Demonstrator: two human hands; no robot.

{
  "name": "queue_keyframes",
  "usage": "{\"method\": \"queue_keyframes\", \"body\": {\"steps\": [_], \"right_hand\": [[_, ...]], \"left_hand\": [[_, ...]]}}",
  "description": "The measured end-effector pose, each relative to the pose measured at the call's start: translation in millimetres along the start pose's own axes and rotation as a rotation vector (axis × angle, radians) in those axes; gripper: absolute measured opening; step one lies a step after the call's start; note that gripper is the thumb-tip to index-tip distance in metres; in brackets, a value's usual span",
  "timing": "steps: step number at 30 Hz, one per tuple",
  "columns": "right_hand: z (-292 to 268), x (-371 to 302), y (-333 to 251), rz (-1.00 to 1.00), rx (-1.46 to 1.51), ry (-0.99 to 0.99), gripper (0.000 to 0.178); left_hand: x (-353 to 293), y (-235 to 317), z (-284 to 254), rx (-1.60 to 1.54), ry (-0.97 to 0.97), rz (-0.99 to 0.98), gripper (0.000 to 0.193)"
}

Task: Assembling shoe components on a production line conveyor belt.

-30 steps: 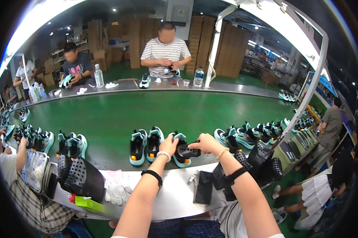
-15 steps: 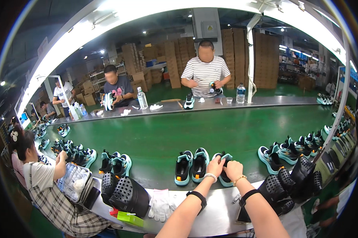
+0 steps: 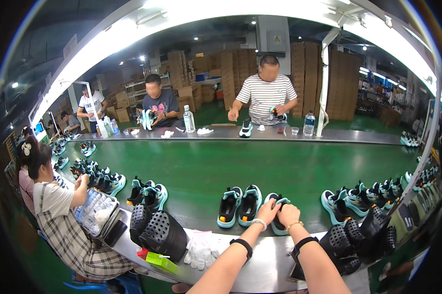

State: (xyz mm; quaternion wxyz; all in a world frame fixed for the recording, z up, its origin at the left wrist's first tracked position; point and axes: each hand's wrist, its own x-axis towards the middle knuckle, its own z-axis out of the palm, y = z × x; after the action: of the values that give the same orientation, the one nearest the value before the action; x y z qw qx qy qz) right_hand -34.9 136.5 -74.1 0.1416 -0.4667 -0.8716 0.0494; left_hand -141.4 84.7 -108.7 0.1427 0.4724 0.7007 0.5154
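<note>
both bare hands meet at the top of one teal-and-black shoe (image 3: 278,228), which stands at the near edge of the green counter (image 3: 221,161). the left hand (image 3: 268,211) and the right hand (image 3: 289,214) have their fingers curled inward, close together; the backs of the hands hide the tips, so i cannot tell what either one pinches, or whether the right hand holds anything small. if the two pull unevenly, the shoe could tip or twist, since nothing visible braces its sides. a shove to the left could knock it into the pair of finished-looking shoes (image 3: 251,206) just beside it, and a slip backward could bring it onto the metal ledge (image 3: 260,264). the right forearm passes close by the black perforated clogs (image 3: 338,240), so a wide elbow swing could catch them; a dark phone (image 3: 297,272) lies partly hidden under that arm. to the left, white gloves (image 3: 201,250), a green box (image 3: 162,262) and more black clogs (image 3: 162,236) crowd the ledge. farther right, a row of shoes (image 3: 335,208) limits sideways room, while co-workers sit left and across.
</note>
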Motion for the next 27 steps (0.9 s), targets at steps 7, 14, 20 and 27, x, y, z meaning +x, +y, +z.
{"method": "queue_keyframes", "body": {"steps": [7,14,20,27], "right_hand": [[-31,-58,16,-0.076,0.134,-0.087,0.028],[-1,-76,4,-0.217,0.180,-0.063,0.023],[-6,-85,-1,-0.160,0.157,0.006,0.020],[0,-88,-4,-0.115,0.312,-0.063,0.025]], "left_hand": [[13,-8,1,0.018,-0.120,-0.075,0.078],[12,-18,3,0.279,-0.149,-0.002,0.080],[15,25,4,0.584,-0.160,-0.180,0.062],[16,-12,-17,0.369,-0.372,-0.052,0.102]]}}
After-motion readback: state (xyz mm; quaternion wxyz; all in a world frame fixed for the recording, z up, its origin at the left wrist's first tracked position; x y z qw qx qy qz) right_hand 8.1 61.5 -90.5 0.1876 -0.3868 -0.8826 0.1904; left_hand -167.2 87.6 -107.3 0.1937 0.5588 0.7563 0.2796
